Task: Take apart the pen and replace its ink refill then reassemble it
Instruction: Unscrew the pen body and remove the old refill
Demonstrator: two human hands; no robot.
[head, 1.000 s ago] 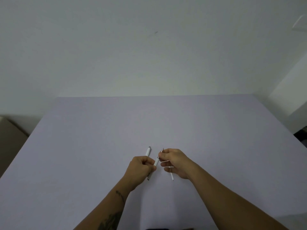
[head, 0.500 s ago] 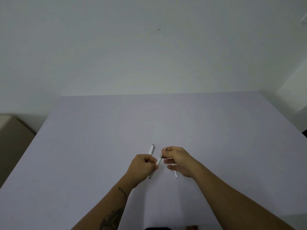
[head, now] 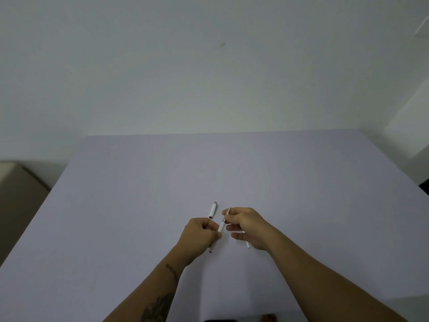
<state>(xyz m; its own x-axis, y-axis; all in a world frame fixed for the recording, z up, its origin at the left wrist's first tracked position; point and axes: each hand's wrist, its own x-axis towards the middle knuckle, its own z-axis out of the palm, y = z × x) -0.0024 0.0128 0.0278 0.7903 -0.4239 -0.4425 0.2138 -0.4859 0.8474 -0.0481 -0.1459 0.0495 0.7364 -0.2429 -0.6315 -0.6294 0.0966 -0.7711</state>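
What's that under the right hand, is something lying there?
A thin white stick, possibly an ink refill, pokes out below the right hand over the table. The hand covers the rest of it, so whether it is held or lying there is hidden.

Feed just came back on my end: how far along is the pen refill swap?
Done: the cap is off, lying on the table. In hand: left hand grips the barrel while right hand pinches the tip end. A thin white refill pokes out under the right hand; old or new, unclear. Left: closing up, recapping.

Both hands [head: 222,228] on pen barrel [head: 220,227], cap [head: 213,209] nearby
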